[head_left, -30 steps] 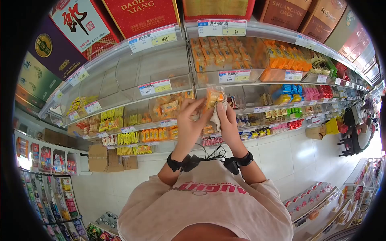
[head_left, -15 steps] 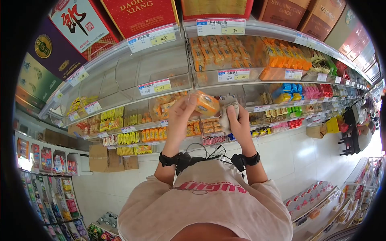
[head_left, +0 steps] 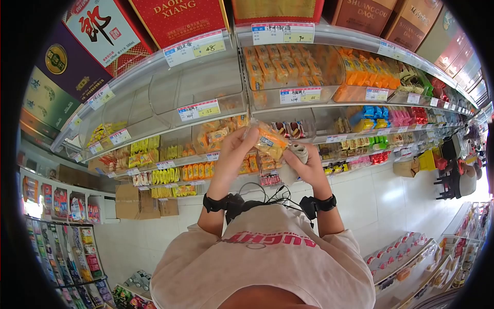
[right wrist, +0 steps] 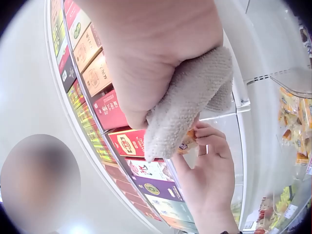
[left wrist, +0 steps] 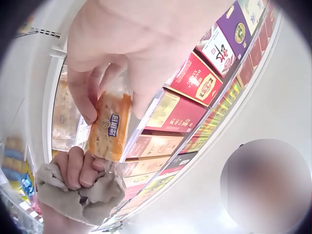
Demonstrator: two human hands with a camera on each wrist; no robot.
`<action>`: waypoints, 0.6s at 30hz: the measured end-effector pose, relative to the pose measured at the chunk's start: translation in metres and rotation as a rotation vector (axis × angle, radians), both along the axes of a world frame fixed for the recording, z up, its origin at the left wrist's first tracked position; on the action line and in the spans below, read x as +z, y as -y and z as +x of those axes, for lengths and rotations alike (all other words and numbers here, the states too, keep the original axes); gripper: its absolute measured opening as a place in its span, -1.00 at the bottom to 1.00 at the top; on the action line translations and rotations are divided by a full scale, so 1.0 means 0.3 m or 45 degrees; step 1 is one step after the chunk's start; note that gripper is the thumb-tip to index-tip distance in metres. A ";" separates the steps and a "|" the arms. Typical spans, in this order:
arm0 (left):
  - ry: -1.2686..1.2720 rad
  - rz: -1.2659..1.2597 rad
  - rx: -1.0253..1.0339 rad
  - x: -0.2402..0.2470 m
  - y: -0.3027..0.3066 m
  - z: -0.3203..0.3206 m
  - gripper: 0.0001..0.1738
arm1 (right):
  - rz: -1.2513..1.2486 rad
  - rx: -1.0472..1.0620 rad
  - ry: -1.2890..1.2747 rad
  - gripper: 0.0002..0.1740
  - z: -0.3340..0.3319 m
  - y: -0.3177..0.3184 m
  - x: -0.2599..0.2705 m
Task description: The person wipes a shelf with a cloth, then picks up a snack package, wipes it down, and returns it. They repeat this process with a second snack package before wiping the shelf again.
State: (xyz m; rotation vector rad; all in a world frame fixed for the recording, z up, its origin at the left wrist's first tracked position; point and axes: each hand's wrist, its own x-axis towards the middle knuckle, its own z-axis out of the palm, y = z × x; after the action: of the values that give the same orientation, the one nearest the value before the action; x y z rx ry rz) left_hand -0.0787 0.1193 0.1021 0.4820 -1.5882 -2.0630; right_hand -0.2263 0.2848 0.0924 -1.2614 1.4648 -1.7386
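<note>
Pinched at one end by the left hand (head_left: 236, 150), an orange and clear wrapped snack (head_left: 269, 141) tilts down to the right in the head view. In the left wrist view the snack (left wrist: 111, 126) shows blue lettering, between the left thumb and fingers. The right hand (head_left: 311, 167) grips a crumpled grey-beige cloth (head_left: 291, 174) beside the snack's lower end. Right fingers (left wrist: 78, 168) curl over the cloth (left wrist: 80, 197) in the left wrist view. In the right wrist view the cloth (right wrist: 187, 100) covers part of the snack.
Clear shelf bins (head_left: 195, 87) run in front, with orange packets (head_left: 283, 67) in the upper one and yellow packets (head_left: 144, 149) lower left. Boxed goods (head_left: 177, 18) stand on top. Cardboard boxes (head_left: 135, 201) sit on the floor at left. Far right, a person (head_left: 467, 180) is seated.
From one second ago, the hands have moved apart and the snack has turned from upright to slanting. Since the middle frame, the cloth has dropped lower in the right hand.
</note>
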 end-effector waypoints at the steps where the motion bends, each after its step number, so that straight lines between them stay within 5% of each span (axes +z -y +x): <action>1: -0.025 -0.066 0.001 0.007 -0.005 0.001 -0.53 | -0.014 0.012 0.034 -0.83 0.002 0.000 0.000; 6: 0.017 -0.236 -0.218 0.057 -0.010 0.038 -0.57 | -0.103 -0.140 0.388 -0.87 0.017 -0.010 -0.049; 12: -0.055 -0.114 -0.103 0.055 -0.029 0.017 -0.57 | -0.119 -0.318 0.396 -0.84 -0.006 0.003 -0.049; 18: 0.018 -0.607 0.195 0.007 -0.011 0.000 -0.51 | -0.492 -0.823 0.585 -0.62 -0.004 0.030 0.076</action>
State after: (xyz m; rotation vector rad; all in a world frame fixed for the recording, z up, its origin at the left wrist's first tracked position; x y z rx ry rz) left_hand -0.0788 0.1226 0.1040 0.4256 -1.9078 -1.5032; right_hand -0.2276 0.2759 0.1153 -0.4796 1.3724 -2.6174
